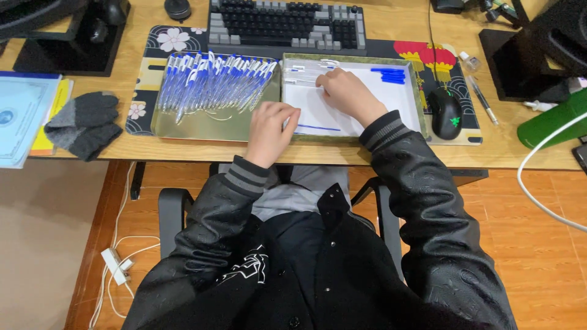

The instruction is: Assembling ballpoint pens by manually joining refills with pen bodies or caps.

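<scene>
Up top there's a dark keyboard (286, 23) sitting on a floral desk mat (160, 41). A black mouse (446, 112) is at the right, a grey glove (85, 124) at the left near some blue papers (21, 113). A green bottle (553, 119) pokes in at the far right, and a white power strip (116, 266) lies on the floor lower left.

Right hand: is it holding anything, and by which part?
Cannot be told: the right hand rests curled in the white-lined tray, fingers by the clear pen parts.

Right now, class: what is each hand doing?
Left hand: fingers curled at the tray edge; holding anything cannot be told.
Right hand: curled over clear pen parts in the tray; grip cannot be told.
</scene>
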